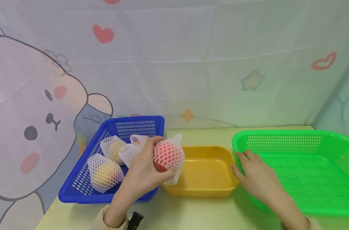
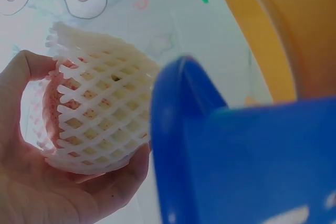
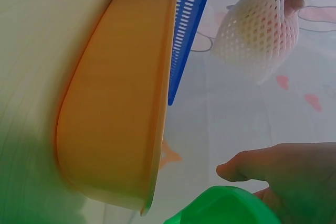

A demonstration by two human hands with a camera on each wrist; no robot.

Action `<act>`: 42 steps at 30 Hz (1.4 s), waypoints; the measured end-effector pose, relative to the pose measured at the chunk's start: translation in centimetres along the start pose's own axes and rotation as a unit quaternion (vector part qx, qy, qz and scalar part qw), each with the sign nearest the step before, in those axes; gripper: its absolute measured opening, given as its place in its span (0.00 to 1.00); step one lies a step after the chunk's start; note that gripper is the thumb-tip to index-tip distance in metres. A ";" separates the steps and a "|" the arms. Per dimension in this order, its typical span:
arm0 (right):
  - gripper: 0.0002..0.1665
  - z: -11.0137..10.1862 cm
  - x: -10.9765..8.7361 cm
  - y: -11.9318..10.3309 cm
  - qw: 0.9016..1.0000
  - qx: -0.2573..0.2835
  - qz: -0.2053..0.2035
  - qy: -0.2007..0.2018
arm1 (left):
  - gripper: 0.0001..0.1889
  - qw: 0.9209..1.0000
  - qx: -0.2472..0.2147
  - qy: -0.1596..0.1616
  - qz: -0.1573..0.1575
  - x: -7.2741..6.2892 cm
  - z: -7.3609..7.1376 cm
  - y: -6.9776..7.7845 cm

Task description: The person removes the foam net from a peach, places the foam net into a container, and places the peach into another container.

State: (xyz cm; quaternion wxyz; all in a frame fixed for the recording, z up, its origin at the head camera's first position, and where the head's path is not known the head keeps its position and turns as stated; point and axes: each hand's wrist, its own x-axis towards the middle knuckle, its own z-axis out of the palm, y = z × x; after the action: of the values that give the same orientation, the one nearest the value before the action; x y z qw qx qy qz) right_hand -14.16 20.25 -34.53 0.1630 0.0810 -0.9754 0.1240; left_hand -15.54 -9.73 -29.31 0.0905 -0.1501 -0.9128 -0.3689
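Note:
My left hand point(image 1: 142, 174) holds a round red-and-yellow fruit point(image 1: 168, 155) in a white foam net, raised over the gap between the blue basket point(image 1: 67, 196) and the yellow tray point(image 1: 200, 193). In the left wrist view, thumb and fingers curl around the netted fruit point(image 2: 105, 103). Several more netted fruits point(image 1: 105, 174) lie inside the blue basket. Over the left rim of the green basket point(image 1: 289, 134) is my right hand point(image 1: 259, 177), its thumb and fingers spread and nothing held. Whether it touches the rim is unclear.
The three containers stand side by side on a pale wooden table point(image 1: 197, 212), the yellow tray in the middle. Behind the table hangs a cartoon-printed cloth point(image 1: 174, 80). A black object point(image 1: 135, 219) shows beside my left sleeve.

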 end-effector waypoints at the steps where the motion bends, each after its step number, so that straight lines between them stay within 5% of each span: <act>1: 0.29 0.0 0.0 0.0 1.000 0.001 -0.003 0.005 | 0.44 1.000 -0.001 -0.001 -0.002 0.0 0.1 0.1; 12: 0.25 -0.2 -0.1 -0.6 0.999 0.005 -0.034 0.038 | 0.44 0.999 -0.036 -0.025 0.006 -0.2 1.6 0.6; 22: 0.17 0.0 -0.1 -0.9 0.995 -0.003 -0.071 0.077 | 0.41 0.997 -0.035 -0.048 0.048 -0.4 2.7 0.8; 30: 0.15 -0.1 -0.2 -1.5 0.994 -0.003 -0.095 0.060 | 0.40 0.993 -0.064 -0.061 0.075 -0.5 3.3 0.8; 42: 0.16 -0.5 -0.5 -2.3 0.994 0.040 -0.091 0.036 | 0.39 0.981 -0.120 -0.130 0.081 -0.5 4.3 0.7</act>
State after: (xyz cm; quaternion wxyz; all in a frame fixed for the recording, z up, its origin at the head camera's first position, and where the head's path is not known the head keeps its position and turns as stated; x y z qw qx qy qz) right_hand -13.12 18.24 -33.77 0.2052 0.1713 -0.9517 0.1508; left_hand -15.08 -6.31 -32.08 -0.0180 -0.2795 -0.8510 -0.4443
